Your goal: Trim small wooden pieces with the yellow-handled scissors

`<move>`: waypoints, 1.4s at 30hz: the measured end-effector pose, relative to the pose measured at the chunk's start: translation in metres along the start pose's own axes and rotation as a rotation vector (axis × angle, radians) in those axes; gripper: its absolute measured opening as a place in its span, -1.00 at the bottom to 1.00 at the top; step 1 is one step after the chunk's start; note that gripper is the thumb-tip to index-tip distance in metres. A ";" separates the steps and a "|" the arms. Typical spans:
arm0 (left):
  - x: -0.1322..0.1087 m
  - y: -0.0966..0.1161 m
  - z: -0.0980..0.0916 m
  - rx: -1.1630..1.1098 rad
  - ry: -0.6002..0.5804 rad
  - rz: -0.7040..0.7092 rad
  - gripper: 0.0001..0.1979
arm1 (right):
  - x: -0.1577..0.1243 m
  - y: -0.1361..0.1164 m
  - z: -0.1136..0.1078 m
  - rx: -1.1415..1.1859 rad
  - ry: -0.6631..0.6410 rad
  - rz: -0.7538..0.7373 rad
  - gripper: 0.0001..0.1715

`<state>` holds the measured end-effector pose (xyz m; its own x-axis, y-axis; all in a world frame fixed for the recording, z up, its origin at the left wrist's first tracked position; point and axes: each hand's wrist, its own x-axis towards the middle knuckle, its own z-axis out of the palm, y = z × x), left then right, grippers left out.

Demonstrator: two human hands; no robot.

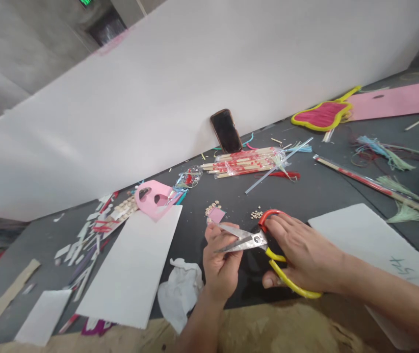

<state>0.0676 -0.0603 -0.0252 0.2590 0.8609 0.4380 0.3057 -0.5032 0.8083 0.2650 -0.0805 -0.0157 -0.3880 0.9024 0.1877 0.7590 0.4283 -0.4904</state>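
Note:
My right hand grips a pair of scissors with red and yellow handles. The blades are parted and point left, across the fingers of my left hand. That hand is closed, its fingers curled; whatever it pinches is hidden. Just beyond its fingertips is a small pink square; I cannot tell whether the fingers touch it. Small pale beads lie around the square, and a second little heap of beads is near the red handle.
A phone leans on the white partition. Before it lie wrapped sticks. White boards flank my hands, with crumpled tissue on the left. A pink cutout, a yellow-rimmed fan and tassels are farther out.

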 end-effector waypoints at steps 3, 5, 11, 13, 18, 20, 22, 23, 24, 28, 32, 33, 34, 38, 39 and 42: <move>0.001 0.002 -0.002 -0.080 -0.030 -0.064 -0.86 | 0.002 0.000 -0.003 0.028 -0.029 -0.006 -0.08; 0.002 0.003 -0.004 -0.151 -0.081 -0.112 -0.82 | 0.003 0.001 -0.005 0.060 -0.087 0.000 -0.18; 0.002 -0.001 -0.006 -0.584 -0.237 -0.330 -0.72 | 0.002 0.002 -0.010 0.132 -0.208 -0.001 -0.48; 0.001 -0.003 -0.005 -0.665 -0.247 -0.396 -0.73 | 0.002 0.001 -0.011 0.113 -0.210 0.012 -0.54; 0.000 -0.001 0.000 -0.656 -0.188 -0.390 -0.74 | 0.001 -0.004 -0.013 0.051 -0.213 0.049 -0.53; 0.000 0.000 0.002 -0.494 -0.117 -0.318 -0.78 | 0.002 -0.004 -0.013 0.022 -0.180 0.073 -0.55; 0.001 0.001 0.004 -0.229 -0.060 -0.203 -0.83 | 0.002 -0.004 -0.011 -0.004 -0.147 0.095 -0.56; 0.001 0.002 0.004 -0.091 -0.040 -0.135 -0.85 | 0.002 -0.003 -0.010 -0.013 -0.137 0.102 -0.56; 0.001 0.002 0.004 0.030 -0.024 -0.069 -0.84 | 0.002 -0.003 -0.009 -0.021 -0.130 0.105 -0.55; 0.002 0.003 0.002 0.257 -0.016 0.056 -0.80 | 0.002 -0.004 -0.007 -0.064 -0.082 0.063 -0.48; 0.005 0.004 -0.002 0.194 -0.072 0.016 -0.82 | 0.002 -0.003 -0.007 -0.086 -0.030 0.034 -0.32; 0.006 0.004 -0.003 0.149 -0.082 -0.008 -0.82 | 0.002 -0.003 -0.007 -0.083 -0.029 0.031 -0.29; 0.007 0.004 -0.004 0.092 -0.090 -0.033 -0.82 | 0.002 -0.002 -0.007 -0.078 -0.034 0.028 -0.27; 0.009 0.001 -0.007 -0.158 -0.138 -0.140 -0.79 | 0.002 0.002 -0.008 -0.055 -0.093 0.021 -0.34; 0.009 0.000 -0.007 -0.211 -0.155 -0.173 -0.79 | 0.002 0.002 -0.008 -0.053 -0.107 0.026 -0.38; 0.007 -0.001 -0.006 -0.343 -0.168 -0.262 -0.79 | 0.002 0.001 -0.008 -0.058 -0.146 0.067 -0.45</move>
<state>0.0635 -0.0537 -0.0207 0.3668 0.9173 0.1550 0.0669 -0.1922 0.9791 0.2692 -0.0778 -0.0088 -0.4044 0.9141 0.0288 0.8128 0.3737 -0.4469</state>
